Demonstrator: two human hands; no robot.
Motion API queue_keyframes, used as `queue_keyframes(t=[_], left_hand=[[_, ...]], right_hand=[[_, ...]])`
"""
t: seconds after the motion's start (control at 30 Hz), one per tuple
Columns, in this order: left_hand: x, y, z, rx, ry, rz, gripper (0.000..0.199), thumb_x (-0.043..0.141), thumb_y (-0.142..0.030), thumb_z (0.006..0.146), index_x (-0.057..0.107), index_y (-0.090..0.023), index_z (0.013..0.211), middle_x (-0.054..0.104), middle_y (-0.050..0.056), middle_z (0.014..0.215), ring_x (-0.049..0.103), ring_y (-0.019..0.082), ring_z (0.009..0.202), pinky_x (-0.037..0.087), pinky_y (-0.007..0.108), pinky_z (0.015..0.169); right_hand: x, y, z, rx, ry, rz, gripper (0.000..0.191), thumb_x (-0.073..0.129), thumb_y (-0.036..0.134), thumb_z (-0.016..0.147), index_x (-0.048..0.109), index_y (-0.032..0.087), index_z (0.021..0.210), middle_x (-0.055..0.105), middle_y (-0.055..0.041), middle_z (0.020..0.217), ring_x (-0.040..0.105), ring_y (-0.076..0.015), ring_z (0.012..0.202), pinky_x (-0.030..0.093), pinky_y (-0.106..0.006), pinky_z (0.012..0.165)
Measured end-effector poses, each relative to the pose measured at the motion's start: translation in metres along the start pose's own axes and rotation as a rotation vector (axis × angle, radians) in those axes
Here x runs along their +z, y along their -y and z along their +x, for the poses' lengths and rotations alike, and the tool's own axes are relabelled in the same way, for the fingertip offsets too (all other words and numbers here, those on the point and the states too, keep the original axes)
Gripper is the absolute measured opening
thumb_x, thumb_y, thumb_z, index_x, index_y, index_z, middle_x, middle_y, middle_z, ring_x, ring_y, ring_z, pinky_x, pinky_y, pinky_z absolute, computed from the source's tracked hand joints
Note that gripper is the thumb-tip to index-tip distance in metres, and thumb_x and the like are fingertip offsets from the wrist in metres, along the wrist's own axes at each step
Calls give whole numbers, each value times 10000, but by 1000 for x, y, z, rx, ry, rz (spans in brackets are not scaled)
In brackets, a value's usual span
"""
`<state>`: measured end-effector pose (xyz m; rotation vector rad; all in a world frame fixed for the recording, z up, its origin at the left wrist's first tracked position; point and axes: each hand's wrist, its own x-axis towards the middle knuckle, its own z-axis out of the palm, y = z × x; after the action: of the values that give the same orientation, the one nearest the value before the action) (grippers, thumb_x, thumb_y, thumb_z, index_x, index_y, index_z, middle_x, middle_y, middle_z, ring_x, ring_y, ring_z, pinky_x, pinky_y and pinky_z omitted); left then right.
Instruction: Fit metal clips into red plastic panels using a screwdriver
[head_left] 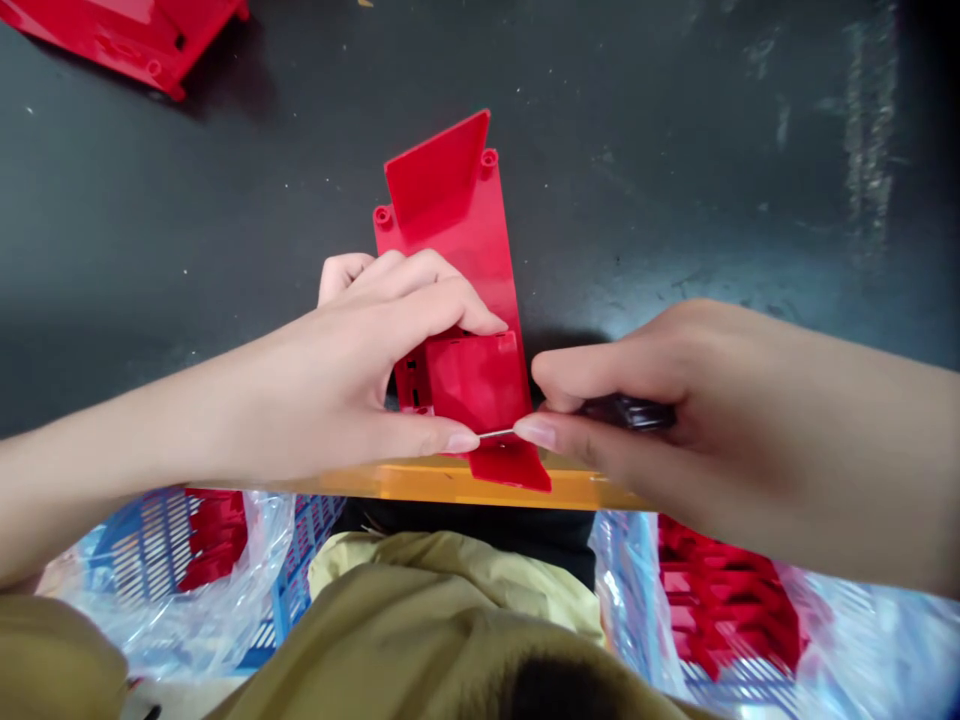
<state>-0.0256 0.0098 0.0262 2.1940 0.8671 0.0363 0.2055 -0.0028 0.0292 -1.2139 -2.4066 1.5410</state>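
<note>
The left hand (330,390) has a firm, closed grip on a red plastic panel (457,210), fingers curled over its edge and thumb along the near side. The panel lies on a black desk (675,180), its near end over an orange strip (480,484) at the desk's edge. The right hand (615,420) pinches a small screwdriver (626,412) tightly between thumb and fingers, its dark handle partly hidden and its thin metal shaft (496,434) reaching left to the left thumb, just over the panel. Another red panel (127,40) lies far left on the desk. Near left and right, blue crates (142,540) lined with clear plastic hold more red parts (720,600).
</note>
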Motion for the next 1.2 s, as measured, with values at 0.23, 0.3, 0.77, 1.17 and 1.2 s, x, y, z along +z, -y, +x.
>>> queue_keyframes(t=[0.23, 0.3, 0.77, 1.17, 1.2], left_hand=[[-1, 4, -1, 10, -23, -30, 385, 626, -502, 895, 549, -243, 1169, 601, 21, 1198, 507, 236, 1111, 266, 423, 957], [-4, 7, -1, 29, 8, -36, 357, 581, -479, 928, 548, -253, 1202, 608, 22, 1218, 504, 237, 1138, 277, 423, 964], [10, 1, -6, -46, -95, -57, 450, 703, -397, 820, 564, -247, 1221, 582, 25, 1268, 491, 255, 1185, 267, 440, 1072], [10, -7, -7, -41, -97, 33, 354, 594, -353, 877, 551, -232, 1207, 580, 37, 1228, 506, 249, 1149, 276, 448, 1059], [9, -9, -7, -47, -90, 52, 351, 599, -358, 874, 560, -236, 1200, 585, 33, 1212, 514, 248, 1140, 284, 442, 1056]], right_hand=[[3, 6, -4, 5, -86, -104, 401, 587, 391, 855, 430, 214, 532, 239, 23, 394, 243, -107, 415, 151, -324, 507], [3, 9, -6, 7, -88, -154, 388, 589, 393, 848, 439, 216, 537, 264, 19, 397, 230, -105, 412, 145, -321, 497], [-2, -5, -32, 255, -51, 211, 287, 598, 525, 877, 641, 240, 872, 598, 22, 643, 482, -116, 531, 319, -257, 439], [1, -32, -37, -189, -165, 100, 163, 689, 286, 845, 742, 231, 989, 728, -15, 841, 645, -121, 669, 458, -228, 558], [2, -34, -36, -214, -176, 84, 160, 681, 285, 853, 738, 226, 990, 724, -16, 843, 645, -118, 677, 457, -224, 561]])
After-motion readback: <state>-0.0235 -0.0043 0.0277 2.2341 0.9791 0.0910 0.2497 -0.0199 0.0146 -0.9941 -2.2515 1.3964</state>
